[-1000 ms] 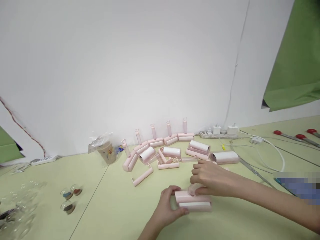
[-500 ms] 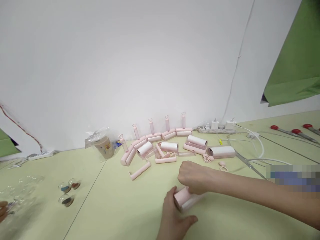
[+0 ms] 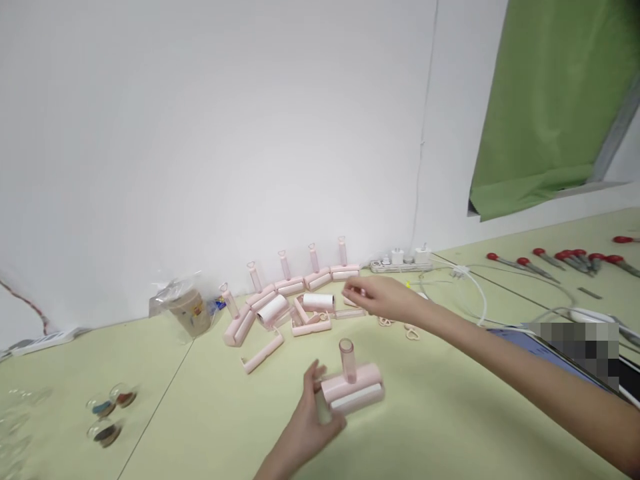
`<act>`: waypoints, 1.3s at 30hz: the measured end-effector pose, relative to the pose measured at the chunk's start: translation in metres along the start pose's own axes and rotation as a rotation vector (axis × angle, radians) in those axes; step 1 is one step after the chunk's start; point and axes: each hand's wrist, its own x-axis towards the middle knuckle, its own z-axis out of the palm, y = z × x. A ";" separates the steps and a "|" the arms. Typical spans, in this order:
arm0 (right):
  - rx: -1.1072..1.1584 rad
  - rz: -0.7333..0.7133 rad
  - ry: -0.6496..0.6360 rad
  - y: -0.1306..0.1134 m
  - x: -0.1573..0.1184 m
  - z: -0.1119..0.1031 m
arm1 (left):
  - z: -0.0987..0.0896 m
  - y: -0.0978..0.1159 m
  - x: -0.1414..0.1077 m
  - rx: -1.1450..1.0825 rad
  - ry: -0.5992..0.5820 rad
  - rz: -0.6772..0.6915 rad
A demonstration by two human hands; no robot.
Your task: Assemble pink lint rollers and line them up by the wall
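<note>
A pink roller [image 3: 353, 387] with a white lower cylinder and a clear pink tube standing up from its top is tilted above the table. My left hand [image 3: 305, 420] grips its left end, thumb below and fingers behind. My right hand [image 3: 373, 295] is over the right part of the pink pieces, its fingers loosely bent and slightly apart, with nothing clearly seen in them. Behind, several pink rollers with upright handles, such as one roller [image 3: 345, 272], form a curved row. In front of the row lie a white cylinder [image 3: 319, 302] and a loose pink piece [image 3: 263, 353].
A bagged cup [image 3: 193, 313] stands on the left of the pale green table [image 3: 210, 413]. Small glass domes [image 3: 107, 433] lie farther left. A power strip [image 3: 400, 267] with cables runs along the wall. Red-handled tools [image 3: 530, 265] and a blurred device [image 3: 545, 357] are at the right.
My right hand has left the roller and moved toward the back pieces, its fist loosened. The roller is now tilted up in my left hand, its tube in view. The camera view has turned right.
</note>
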 end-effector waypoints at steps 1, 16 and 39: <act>-0.007 0.049 -0.005 0.014 -0.003 0.006 | -0.004 0.005 0.003 -0.003 0.037 0.011; 0.280 0.146 -0.035 0.106 -0.063 0.096 | 0.024 0.065 0.057 -0.542 -0.130 0.279; 0.890 -0.032 0.057 -0.020 -0.024 0.053 | 0.038 0.060 0.070 -0.566 -0.034 0.161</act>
